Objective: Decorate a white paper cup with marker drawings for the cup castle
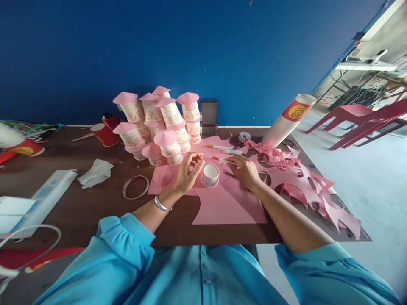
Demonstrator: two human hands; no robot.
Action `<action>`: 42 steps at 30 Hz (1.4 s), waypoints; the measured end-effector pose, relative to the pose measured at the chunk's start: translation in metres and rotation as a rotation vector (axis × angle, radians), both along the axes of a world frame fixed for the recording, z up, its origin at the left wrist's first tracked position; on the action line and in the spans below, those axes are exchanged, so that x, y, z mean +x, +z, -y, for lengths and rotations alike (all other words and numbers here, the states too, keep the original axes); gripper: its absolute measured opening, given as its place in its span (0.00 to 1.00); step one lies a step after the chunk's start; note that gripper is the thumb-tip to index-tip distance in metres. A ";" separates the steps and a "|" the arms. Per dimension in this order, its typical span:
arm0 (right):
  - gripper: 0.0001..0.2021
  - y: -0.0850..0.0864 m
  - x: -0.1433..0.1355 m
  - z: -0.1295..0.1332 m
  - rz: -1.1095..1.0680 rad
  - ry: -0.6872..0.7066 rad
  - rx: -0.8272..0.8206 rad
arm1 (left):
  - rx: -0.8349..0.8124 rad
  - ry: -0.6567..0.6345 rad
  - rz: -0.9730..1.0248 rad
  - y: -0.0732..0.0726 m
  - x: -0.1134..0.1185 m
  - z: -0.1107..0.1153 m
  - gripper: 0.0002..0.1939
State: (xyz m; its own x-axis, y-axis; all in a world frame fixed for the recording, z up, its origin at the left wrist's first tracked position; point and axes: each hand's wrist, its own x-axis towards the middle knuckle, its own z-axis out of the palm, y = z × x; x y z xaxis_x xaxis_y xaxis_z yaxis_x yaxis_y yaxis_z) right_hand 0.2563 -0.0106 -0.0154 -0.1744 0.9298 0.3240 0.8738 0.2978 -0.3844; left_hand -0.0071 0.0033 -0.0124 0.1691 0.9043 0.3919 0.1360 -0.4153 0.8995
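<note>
We have a small white cup (211,176) standing mouth up on a pink sheet (232,207), and it sits between our two hands. Our left hand (190,173) is just left of the cup, apart from it, with the fingers curled forward and the thumb held away from them, nothing between. Our right hand (245,170) is right of the cup, palm down and fingers bent, over the rear end of a red-tipped marker (219,159); we cannot tell whether the fingertips pinch it or only touch it. Dark pointed blades (228,173) lie between that hand and the cup. Beyond the cup we see an orange-ended marker (219,147) and a clear-capped marker (235,152) on the pink sheet. Left of the cup and farther back, our patterned cup towers (173,112) crowd together under pink cone roofs. A pale ring (125,191) lies left of the cup, with a crumpled white piece (95,173) farther left. Well to the cup's right are cut pink scraps (307,180), and behind them leans a tall cup stack (282,125).
</note>
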 end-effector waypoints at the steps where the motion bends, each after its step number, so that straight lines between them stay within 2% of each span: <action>1: 0.11 0.001 -0.001 -0.001 0.047 -0.011 -0.024 | -0.024 -0.020 -0.023 -0.003 0.000 -0.001 0.22; 3: 0.10 0.007 -0.003 -0.003 0.125 -0.016 -0.067 | -0.073 -0.036 -0.054 -0.008 0.000 -0.003 0.22; 6: 0.11 0.025 -0.006 -0.011 0.242 -0.021 -0.129 | -0.136 -0.028 -0.061 -0.011 -0.001 -0.007 0.21; 9: 0.15 0.045 -0.007 -0.032 0.335 -0.069 -0.174 | -0.159 -0.036 -0.050 -0.013 -0.002 -0.010 0.20; 12: 0.15 0.057 -0.009 -0.057 0.400 -0.125 -0.227 | -0.170 -0.052 -0.036 -0.014 0.000 -0.011 0.19; 17: 0.16 0.054 -0.020 -0.086 0.450 -0.228 -0.342 | -0.215 -0.082 -0.040 -0.015 0.000 -0.014 0.22; 20: 0.21 0.052 -0.024 -0.095 0.465 -0.257 -0.417 | -0.249 -0.103 -0.046 -0.014 0.001 -0.014 0.25; 24: 0.20 0.057 -0.024 -0.102 0.483 -0.238 -0.494 | -0.279 -0.121 -0.039 -0.013 0.001 -0.014 0.26; 29: 0.20 0.062 -0.024 -0.106 0.500 -0.149 -0.542 | -0.289 -0.121 -0.023 -0.012 0.001 -0.015 0.25; 33: 0.20 0.058 -0.026 -0.104 0.486 -0.122 -0.503 | -0.286 -0.121 0.003 -0.015 0.002 -0.016 0.25; 37: 0.15 0.056 -0.027 -0.095 0.396 -0.097 -0.360 | -0.277 -0.116 0.038 -0.018 0.001 -0.017 0.26; 42: 0.16 0.062 -0.022 -0.072 0.179 0.078 -0.184 | -0.272 -0.089 0.076 -0.022 0.002 -0.019 0.29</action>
State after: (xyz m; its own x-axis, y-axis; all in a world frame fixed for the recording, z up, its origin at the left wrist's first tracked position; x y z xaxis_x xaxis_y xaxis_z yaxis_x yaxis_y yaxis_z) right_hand 0.2347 0.0613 0.0461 -0.2871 0.9518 0.1083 0.9098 0.3063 -0.2800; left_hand -0.0053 0.0227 -0.0346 0.2321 0.9608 0.1520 0.0374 -0.1649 0.9856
